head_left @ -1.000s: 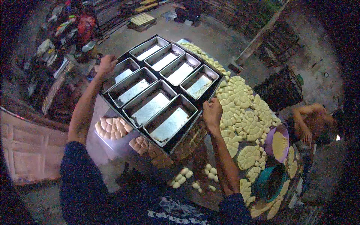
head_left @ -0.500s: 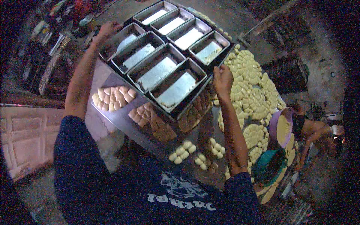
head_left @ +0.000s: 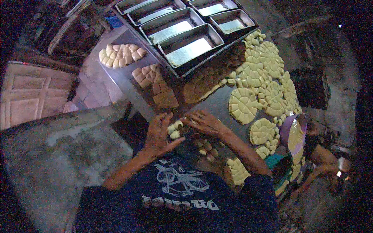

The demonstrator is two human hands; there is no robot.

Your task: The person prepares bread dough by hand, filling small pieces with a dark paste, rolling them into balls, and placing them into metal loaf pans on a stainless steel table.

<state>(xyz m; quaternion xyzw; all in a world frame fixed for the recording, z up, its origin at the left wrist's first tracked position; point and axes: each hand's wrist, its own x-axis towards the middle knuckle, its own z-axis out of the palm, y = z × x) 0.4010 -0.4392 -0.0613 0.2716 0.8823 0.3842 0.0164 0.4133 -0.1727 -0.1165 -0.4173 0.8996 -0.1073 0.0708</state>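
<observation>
At the grey metal table (head_left: 219, 108) — left hand (head_left: 157, 136) spread, empty, beside small round cream dough balls (head_left: 175, 134); right hand (head_left: 204, 123) outstretched, hold unclear. Probably soft, light — cup sides.

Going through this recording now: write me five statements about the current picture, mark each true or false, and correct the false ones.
1. Small pale dough balls lie between the left hand and the right hand. True.
2. Both hands grip the edge of the dark tray. False: the dark tray lies beyond them, and neither hand touches it.
3. A scored dough round lies on the table to the right of the right hand. True.
4. The loaf pans in view are filled with dough. False: the loaf pans show bare metal bottoms.
5. The purple bowl is on the picture's left. False: the purple bowl is on the right.
</observation>
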